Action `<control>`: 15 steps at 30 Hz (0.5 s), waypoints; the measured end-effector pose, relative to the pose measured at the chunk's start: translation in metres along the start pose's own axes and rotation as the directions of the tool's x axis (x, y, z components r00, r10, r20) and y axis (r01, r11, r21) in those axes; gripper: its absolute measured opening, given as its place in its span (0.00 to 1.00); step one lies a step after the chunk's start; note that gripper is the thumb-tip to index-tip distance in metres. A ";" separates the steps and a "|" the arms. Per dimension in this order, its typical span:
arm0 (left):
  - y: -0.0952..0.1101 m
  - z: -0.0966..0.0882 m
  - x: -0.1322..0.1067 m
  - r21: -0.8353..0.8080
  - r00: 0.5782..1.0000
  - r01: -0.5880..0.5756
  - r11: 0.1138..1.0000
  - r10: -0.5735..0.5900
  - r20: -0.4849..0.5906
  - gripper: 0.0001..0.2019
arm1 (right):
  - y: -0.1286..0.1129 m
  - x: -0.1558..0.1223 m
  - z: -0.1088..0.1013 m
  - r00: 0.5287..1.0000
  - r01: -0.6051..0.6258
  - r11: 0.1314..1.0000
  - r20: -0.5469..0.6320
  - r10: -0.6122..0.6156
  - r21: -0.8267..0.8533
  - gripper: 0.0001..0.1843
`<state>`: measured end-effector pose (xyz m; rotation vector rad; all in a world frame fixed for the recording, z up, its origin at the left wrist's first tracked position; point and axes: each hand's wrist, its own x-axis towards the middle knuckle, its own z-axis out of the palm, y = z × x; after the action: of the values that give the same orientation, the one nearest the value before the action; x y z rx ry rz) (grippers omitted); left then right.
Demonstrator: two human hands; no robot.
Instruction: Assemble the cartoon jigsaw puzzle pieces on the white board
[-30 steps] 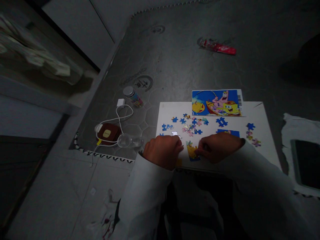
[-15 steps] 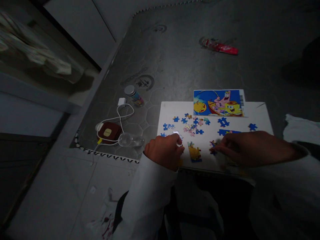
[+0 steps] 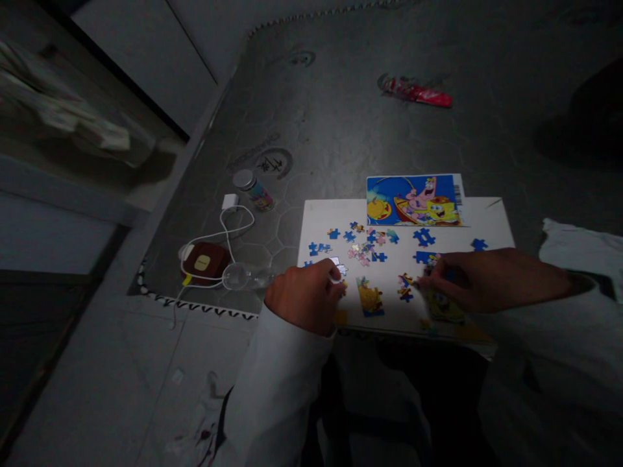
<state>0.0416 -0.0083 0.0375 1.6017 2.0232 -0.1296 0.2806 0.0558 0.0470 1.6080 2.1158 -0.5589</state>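
Note:
My left hand (image 3: 306,295) rests at the left part of a white board (image 3: 487,224), fingers curled together; what they hold, if anything, is hidden. Loose jigsaw pieces (image 3: 363,253), mostly blue and pink, lie just beyond it. Over the board's right part, my right hand (image 3: 472,279) has thumb and fingers pinched, their contents unclear. Left of those fingertips is a small joined cluster of pieces (image 3: 405,292). A joined yellow section (image 3: 370,299) lies between the hands. Another joined section (image 3: 445,310) is partly covered by my right hand.
A cartoon picture card (image 3: 413,201) lies across the board's far edge. To the left are a clear bottle-like object (image 3: 248,275), a brown case (image 3: 207,263) with a white cable, and a lidded tube (image 3: 256,191). A red wrapper (image 3: 423,94) lies farther back.
My right hand has drawn slightly right, off the small cluster, uncovering more of it and the joined section beneath. My left hand stays in about the same place on the board. The view has shifted slightly.

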 end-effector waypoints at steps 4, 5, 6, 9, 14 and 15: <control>0.001 -0.004 -0.002 0.065 0.999 0.017 0.998 -0.020 0.046 0.10 | 0.003 0.002 0.004 1.000 0.003 1.000 0.009 -0.003 0.007 0.11; 0.002 -0.004 -0.002 0.069 0.999 0.005 0.998 -0.009 0.054 0.10 | 0.003 0.001 0.006 1.000 -0.006 1.000 -0.008 0.006 -0.002 0.11; 0.002 -0.004 -0.002 0.074 0.998 -0.008 0.997 0.004 0.056 0.10 | 0.003 0.001 0.007 1.000 -0.014 1.000 -0.025 0.014 -0.010 0.10; 0.004 -0.001 -0.002 0.086 0.997 -0.052 0.995 0.046 0.060 0.10 | 0.003 0.001 0.009 0.999 -0.005 1.000 -0.037 0.005 0.002 0.09; 0.010 0.000 -0.001 0.051 0.994 -0.058 0.997 0.053 0.092 0.09 | 0.007 0.007 0.009 0.999 -0.010 0.999 -0.032 0.011 0.044 0.08; 0.011 0.000 -0.002 0.044 0.994 -0.054 0.998 0.049 0.098 0.09 | 0.008 0.009 0.009 1.000 -0.013 0.999 -0.015 0.014 0.041 0.08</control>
<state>0.0516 -0.0066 0.0412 1.6423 1.9171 -0.2316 0.2873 0.0602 0.0337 1.6526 2.1159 -0.5911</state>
